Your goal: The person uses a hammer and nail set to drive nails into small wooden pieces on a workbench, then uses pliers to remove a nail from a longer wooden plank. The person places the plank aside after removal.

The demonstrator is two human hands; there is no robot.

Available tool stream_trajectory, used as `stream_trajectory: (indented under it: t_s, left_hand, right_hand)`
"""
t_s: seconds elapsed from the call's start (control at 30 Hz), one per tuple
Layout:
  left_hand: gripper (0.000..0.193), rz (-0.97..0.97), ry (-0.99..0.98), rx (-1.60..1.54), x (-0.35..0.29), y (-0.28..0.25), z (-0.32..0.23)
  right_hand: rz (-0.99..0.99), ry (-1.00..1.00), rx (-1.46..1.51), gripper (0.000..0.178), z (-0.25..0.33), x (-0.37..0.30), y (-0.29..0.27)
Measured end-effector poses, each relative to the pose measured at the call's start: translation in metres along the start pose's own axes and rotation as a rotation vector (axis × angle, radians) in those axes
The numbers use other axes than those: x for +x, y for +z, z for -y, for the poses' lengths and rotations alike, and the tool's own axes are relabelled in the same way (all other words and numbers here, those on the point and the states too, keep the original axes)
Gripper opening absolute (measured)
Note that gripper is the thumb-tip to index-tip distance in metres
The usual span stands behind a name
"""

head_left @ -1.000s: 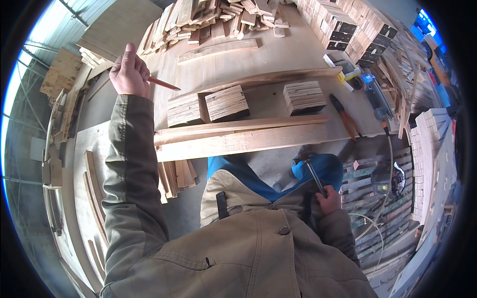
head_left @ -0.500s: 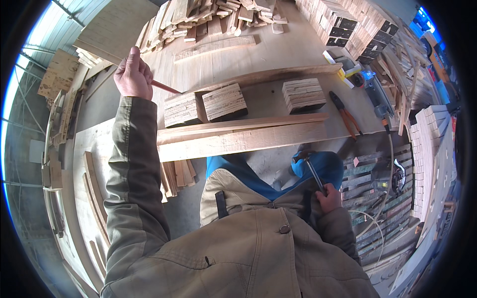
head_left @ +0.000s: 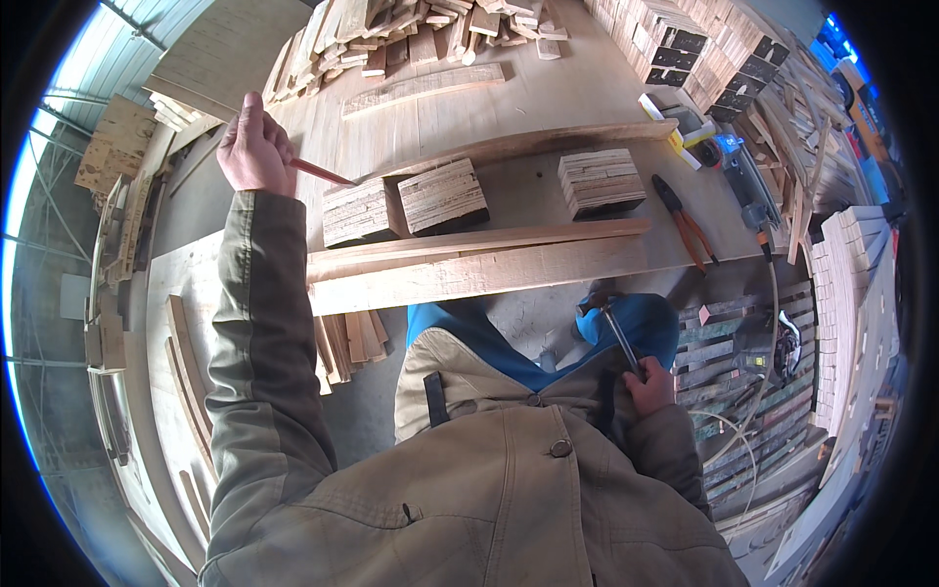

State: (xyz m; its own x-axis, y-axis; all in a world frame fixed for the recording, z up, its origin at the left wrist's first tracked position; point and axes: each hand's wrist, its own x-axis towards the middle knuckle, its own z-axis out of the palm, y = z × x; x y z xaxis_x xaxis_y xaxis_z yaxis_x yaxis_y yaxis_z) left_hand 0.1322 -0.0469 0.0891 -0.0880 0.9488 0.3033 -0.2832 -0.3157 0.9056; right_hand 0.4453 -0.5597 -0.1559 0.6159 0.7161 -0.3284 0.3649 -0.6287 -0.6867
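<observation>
Olive canvas jacket [head_left: 489, 509] with a round button fills the near field at six o'clock, its cloth coarse and creased. At four o'clock the right hand [head_left: 650, 383] is closed in a fist around the thin dark handle of a small metal-headed hammer [head_left: 608, 321], whose head points up toward the bench edge, over a blue trouser knee [head_left: 641, 328].

Beyond it, toward the centre, two long pale planed wooden boards [head_left: 479, 264] lie side by side across the bench, straight-edged and smooth. Just past them sit three square blocks of stacked thin wood slats [head_left: 445, 194], their ends ridged and layered, one of them off at two o'clock. Red-handled pliers [head_left: 690, 230] lie at three o'clock on the flat plywood bench top [head_left: 548, 98].

At ten o'clock the left hand [head_left: 254, 147] is raised on an outstretched sleeve, fingers curled shut on a slim red pencil [head_left: 321, 173] whose tip slants down toward the nearest slat block, not touching it as far as can be seen. Farther, at twelve o'clock, lies a loose heap of rough short wood offcuts [head_left: 430, 24].
</observation>
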Motion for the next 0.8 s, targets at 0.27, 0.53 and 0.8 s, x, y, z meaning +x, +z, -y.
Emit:
stream_trajectory:
  t_s: [0.27, 0.53, 0.8]
  left_hand:
    - [0.048, -0.072, -0.002, -0.018, 0.016, -0.003, 0.002]
    - [0.044, -0.21, -0.009, -0.032, 0.036, -0.016, 0.007]
    - [0.042, -0.077, 0.018, 0.019, 0.022, 0.006, 0.01]
  right_hand:
    - [-0.008, 0.015, -0.023, 0.027, -0.009, 0.0, 0.002]
    - [-0.007, 0.001, -0.007, 0.027, -0.006, -0.001, 0.001]
    - [-0.005, 0.007, 0.025, 0.027, -0.008, 0.0, 0.002]
